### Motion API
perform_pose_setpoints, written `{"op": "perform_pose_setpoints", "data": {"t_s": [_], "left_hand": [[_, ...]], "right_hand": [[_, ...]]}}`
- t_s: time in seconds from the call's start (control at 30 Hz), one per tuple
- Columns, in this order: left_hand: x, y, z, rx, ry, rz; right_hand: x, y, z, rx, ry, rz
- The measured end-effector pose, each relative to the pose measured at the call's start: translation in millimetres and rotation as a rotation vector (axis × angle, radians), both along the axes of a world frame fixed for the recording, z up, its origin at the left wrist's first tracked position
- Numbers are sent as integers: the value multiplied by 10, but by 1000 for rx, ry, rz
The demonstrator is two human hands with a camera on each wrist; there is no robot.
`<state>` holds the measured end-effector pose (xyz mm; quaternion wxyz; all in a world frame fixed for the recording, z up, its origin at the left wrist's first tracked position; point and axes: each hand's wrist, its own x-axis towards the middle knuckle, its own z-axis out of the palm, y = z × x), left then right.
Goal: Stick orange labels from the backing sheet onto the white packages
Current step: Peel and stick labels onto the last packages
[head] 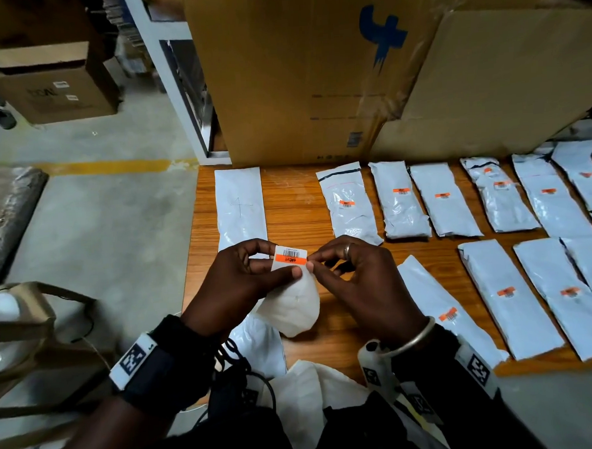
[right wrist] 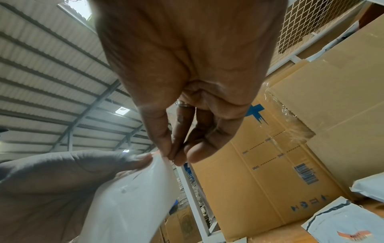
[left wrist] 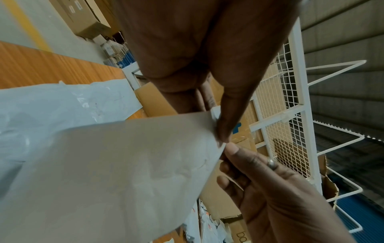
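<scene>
At the near edge, around six o'clock in the head view, the backing sheet (head: 293,307) is held curled above the wooden table (head: 297,217). It is pinched by the left hand (head: 242,282), thumb on top and fingers curled behind. At the sheet's top edge an orange label (head: 290,255) with a barcode is nipped at its right corner by the thumb and fingertips of the right hand (head: 355,279), whose other fingers are curled in. The two hands are set close together, wrists raised off the table.

The step is judged to be the peeling of this label. Several faults could arise: the corner could be torn if it is pulled too sharply; the freed adhesive could be folded onto itself or stuck to a fingertip; the loose sheet could be dragged along if the left pinch slackens.

Just beyond the hands, at twelve o'clock, an unlabelled white package (head: 240,206) lies flat, and it is taken as the likely target. From one to three o'clock, rows of labelled packages (head: 350,204) are laid out. Farthest back, a large cardboard box (head: 297,73) is stood on the table.
</scene>
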<state>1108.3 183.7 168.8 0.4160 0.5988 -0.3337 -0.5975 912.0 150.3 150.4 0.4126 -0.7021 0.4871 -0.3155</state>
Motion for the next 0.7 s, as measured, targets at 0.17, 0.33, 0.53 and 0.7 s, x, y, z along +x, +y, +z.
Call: {"op": "perform_pose_setpoints", "data": {"t_s": [0.17, 0.33, 0.53, 0.7], "left_hand": [[-26, 22, -23, 11, -30, 8], [-45, 39, -33, 29, -26, 23], [-28, 51, -61, 30, -44, 41], [-32, 66, -81, 29, -64, 39]], "right_hand": [[29, 41, -26, -92, 108, 5], [66, 68, -55, -181, 213, 16], [38, 50, -47, -109, 75, 35], [40, 38, -60, -145, 100, 51]]}}
